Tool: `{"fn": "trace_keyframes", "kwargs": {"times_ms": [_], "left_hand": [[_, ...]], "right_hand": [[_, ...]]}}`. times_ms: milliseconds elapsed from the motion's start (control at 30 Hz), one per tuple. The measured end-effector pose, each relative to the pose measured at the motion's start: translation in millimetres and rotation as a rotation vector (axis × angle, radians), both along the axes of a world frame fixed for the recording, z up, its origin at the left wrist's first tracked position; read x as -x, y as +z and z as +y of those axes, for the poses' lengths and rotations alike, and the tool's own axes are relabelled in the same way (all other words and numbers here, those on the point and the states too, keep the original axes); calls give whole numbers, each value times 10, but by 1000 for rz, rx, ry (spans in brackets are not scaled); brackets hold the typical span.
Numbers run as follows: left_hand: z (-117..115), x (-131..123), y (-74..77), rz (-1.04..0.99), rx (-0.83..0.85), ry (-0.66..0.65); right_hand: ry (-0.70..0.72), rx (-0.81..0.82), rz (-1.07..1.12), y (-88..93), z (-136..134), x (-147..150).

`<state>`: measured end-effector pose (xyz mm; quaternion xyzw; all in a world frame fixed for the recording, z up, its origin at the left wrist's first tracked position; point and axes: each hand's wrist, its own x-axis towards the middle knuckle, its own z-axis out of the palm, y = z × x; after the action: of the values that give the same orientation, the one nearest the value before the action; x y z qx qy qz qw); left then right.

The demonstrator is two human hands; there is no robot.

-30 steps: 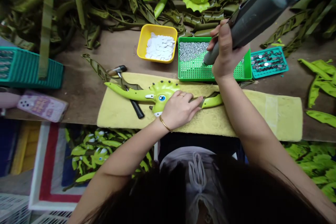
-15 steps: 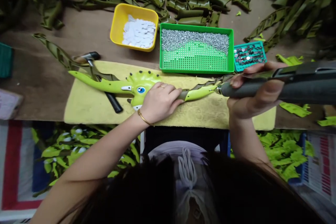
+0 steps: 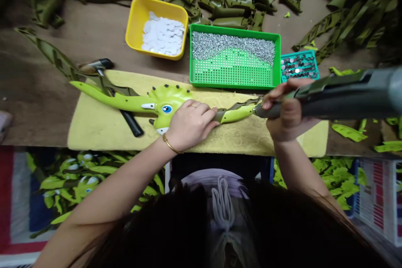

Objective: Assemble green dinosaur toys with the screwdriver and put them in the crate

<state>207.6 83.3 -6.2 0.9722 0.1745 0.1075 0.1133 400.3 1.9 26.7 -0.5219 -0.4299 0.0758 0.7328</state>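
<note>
One left hand (image 3: 192, 123) curled over a green dinosaur toy (image 3: 173, 97) that's lying on the yellow towel (image 3: 241, 137). Right hand (image 3: 289, 113) is wrapped round a power screwdriver (image 3: 341, 99), tip over that towel too.

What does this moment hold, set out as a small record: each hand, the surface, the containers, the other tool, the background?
Left hand: over the green toy piece, holding it down
Right hand: grips the power driver, its tip at the toy piece's narrow right end
Surface: yellow cloth on a brown table
Containers: yellow bin, white pieces; green tray, small silvery pieces; teal tray, round metal pieces
Other tool: hammer, partly under the toy piece
Background: olive plastic parts
</note>
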Motion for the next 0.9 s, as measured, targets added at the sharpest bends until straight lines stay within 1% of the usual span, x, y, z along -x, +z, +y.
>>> {"fn": "trace_keyframes", "kwargs": {"times_ms": [33,100,167,233,267,333,433,567,633,733,800,833,900], "left_hand": [[3,-4,4,-1,-5,-3],[11,-14,9,-1,-18,-6],[19,-24,9,-1,-24,-5],[23,-30,5,0,-25,-10],[24,-31,2,1,-24,-14],[27,-30,-2,0,-18,-23],[39,-32,0,1,-2,-32],[68,-45,22,21,26,-34],[79,-48,30,22,37,-36],[81,-45,32,7,35,-36],[78,-41,31,4,25,-27],[75,-41,32,7,23,-22],[71,-42,37,20,27,-17]], "right_hand": [[-2,-26,22,69,108,3],[-52,-131,110,177,424,29],[-103,-233,206,192,805,79],[-128,-286,246,108,1139,138],[-130,-300,247,45,1262,164],[-119,-309,229,-81,1403,198],[-107,-269,203,-198,1435,188],[-188,-129,96,-260,1418,131],[-184,-61,79,-281,1419,121],[-153,-17,75,-290,1404,133],[-165,10,61,-280,1377,147],[-164,7,57,-275,1362,151],[-138,-48,76,-273,1334,151]]}}
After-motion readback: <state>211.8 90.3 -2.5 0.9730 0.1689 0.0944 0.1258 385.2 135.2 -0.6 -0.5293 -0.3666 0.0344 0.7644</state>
